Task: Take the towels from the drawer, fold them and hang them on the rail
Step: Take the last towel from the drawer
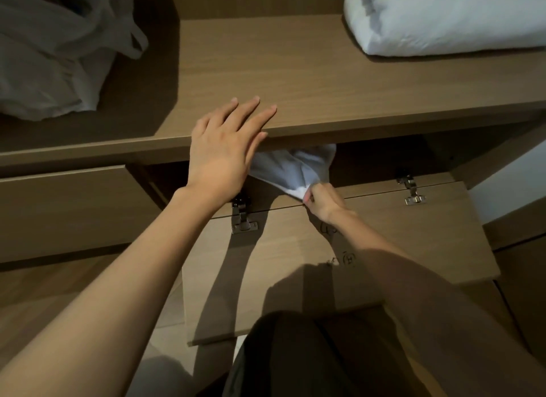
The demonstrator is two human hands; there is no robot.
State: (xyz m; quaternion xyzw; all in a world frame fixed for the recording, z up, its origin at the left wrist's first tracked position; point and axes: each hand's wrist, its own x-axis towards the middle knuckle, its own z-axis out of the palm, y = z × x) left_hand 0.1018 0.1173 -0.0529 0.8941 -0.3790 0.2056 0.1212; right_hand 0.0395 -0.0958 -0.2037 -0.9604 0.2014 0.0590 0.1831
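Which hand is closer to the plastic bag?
Left. The left hand rests on the shelf edge right of the plastic bag; the right hand pinches the towel farther right.

A shelf runs across the far half of the scene, with a bag at its far left and folded bedding at its far right, well apart. Under the shelf's near edge is an open compartment. Its flap hangs down toward the near side on a left hinge and a right hinge. A towel lies in the compartment between the hinges. The left hand rests on the shelf edge, just left of the towel. The right hand pinches the towel's near corner over the hinge line. A drawer front lies left of the compartment.
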